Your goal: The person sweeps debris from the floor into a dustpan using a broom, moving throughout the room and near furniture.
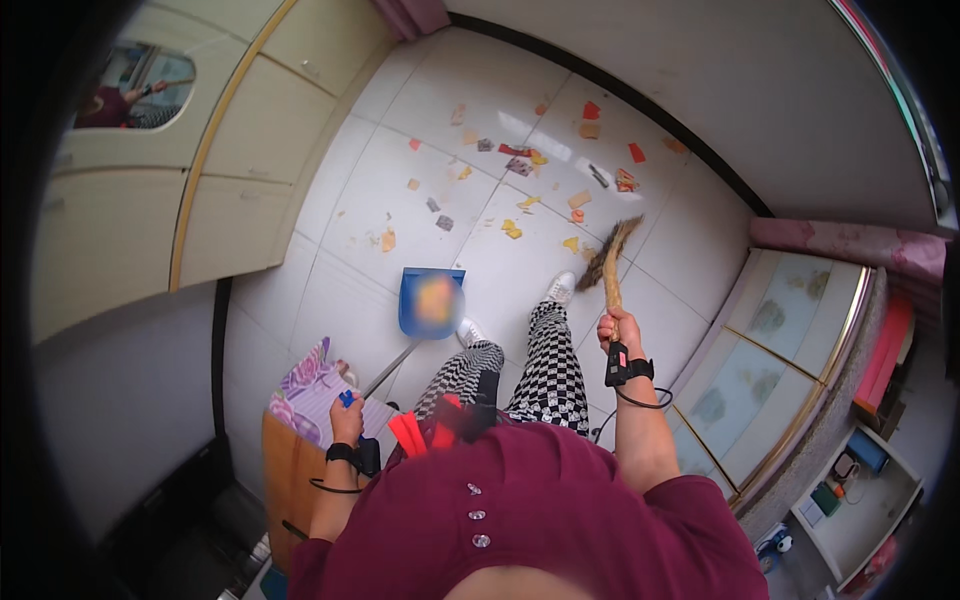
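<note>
My right hand (622, 330) grips the handle of a natural-fibre broom (613, 259), whose bristles rest on the tiles beside my right shoe. In my left hand (347, 417) is the blue grip of a long-handled dustpan. The blue dustpan (409, 309) lies on the floor just ahead of my left shoe, with a blurred orange and yellow patch over its middle. Across the floor beyond it lie scattered scraps: red pieces (591, 111), yellow bits (511, 229), tan pieces (579, 199) and grey patterned ones (519, 166). A small dark stick-like object (598, 176) lies among them.
Cream cabinets (247, 135) line the left side. On the right are a low cabinet with glass-like panels (780, 322) and an open drawer (855, 510) holding small items. A wooden piece (289, 480) with a floral cloth (311, 405) stands by my left arm. A dark skirting (600, 90) edges the far wall.
</note>
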`<state>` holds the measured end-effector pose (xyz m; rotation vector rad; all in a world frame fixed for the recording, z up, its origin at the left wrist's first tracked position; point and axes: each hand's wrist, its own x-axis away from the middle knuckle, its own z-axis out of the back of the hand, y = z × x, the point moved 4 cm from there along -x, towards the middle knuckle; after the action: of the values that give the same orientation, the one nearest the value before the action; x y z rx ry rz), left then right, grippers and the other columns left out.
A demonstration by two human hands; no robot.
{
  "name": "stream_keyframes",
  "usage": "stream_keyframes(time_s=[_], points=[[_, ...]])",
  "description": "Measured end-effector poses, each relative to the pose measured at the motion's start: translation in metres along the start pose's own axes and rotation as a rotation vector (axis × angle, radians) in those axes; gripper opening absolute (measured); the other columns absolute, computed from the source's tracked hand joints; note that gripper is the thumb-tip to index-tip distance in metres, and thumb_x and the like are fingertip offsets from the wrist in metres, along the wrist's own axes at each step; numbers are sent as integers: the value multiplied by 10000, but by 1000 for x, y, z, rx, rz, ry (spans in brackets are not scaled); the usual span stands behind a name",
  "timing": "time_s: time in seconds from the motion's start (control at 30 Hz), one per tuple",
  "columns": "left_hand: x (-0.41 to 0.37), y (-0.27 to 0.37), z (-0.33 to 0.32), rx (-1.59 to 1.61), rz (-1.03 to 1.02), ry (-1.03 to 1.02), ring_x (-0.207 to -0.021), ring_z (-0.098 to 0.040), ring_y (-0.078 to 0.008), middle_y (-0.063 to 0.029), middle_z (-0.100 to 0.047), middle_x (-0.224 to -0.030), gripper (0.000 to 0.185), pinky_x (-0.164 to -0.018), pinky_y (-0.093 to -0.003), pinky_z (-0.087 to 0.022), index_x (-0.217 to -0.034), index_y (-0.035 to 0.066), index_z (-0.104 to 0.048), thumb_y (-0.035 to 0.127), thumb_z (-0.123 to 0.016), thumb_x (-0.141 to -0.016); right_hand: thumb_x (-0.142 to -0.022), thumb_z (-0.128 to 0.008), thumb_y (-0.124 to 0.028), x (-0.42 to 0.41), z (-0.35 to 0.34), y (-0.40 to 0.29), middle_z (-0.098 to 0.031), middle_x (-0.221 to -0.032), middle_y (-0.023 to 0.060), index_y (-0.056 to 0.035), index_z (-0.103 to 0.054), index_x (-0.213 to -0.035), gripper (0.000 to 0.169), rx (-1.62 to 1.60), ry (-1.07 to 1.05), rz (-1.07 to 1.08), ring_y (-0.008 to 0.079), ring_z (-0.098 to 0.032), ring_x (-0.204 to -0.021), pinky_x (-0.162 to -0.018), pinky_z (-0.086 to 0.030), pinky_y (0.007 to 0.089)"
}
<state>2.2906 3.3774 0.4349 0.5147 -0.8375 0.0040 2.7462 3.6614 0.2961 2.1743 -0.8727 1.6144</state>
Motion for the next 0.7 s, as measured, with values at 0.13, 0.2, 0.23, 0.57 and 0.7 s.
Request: stream_keyframes(time_s=[0.13, 0.2, 0.23, 0.57, 0.7], points=[[-3, -72, 58, 79, 57, 64, -352, -351, -70, 32, -393, -484, 85, -314, -221, -275, -793, 117, -494, 112, -556, -736, -784, -458, -53, 34, -20, 70, -400, -587, 21, -158, -392, -1030, 276, 341, -41, 106, 91, -349, -395, -310, -283, 198], [-4, -101, 83, 122, 71, 86, -353, -352, -70, 31, -396, -487, 85, -312, -222, -276, -793, 121, -493, 112, -557, -737, -771, -467, -29, 55, -30, 110, -412, -601, 34, -212, -354, -1193, 474, 555, -22, 161, 103, -355, -392, -313, -293, 214], [-4, -116, 95, 143, 76, 96, -353, -353, -71, 31, -398, -488, 85, -311, -222, -276, -792, 123, -493, 112, -557, -737, -766, -468, -19, 62, -32, 130, -415, -600, 37, -228, -308, -1233, 536, 638, -34, 129, 105, -359, -392, -314, -297, 219], [-11, -207, 158, 296, 109, 252, -361, -362, -77, 24, -410, -496, 78, -312, -228, -279, -770, 123, -495, 90, -557, -735, -702, -548, -1, 16, -77, 276, -491, -588, 37, -46, -477, -1137, 443, 1457, -277, -129, 110, -421, -401, -356, -340, 246], [-12, -213, 151, 315, 103, 286, -368, -366, -75, 25, -416, -503, 70, -313, -228, -279, -762, 118, -504, 86, -558, -732, -660, -559, 22, -27, -124, 250, -518, -602, 46, -1, -512, -1057, 401, 1654, -248, -13, 128, -449, -415, -359, -340, 244]])
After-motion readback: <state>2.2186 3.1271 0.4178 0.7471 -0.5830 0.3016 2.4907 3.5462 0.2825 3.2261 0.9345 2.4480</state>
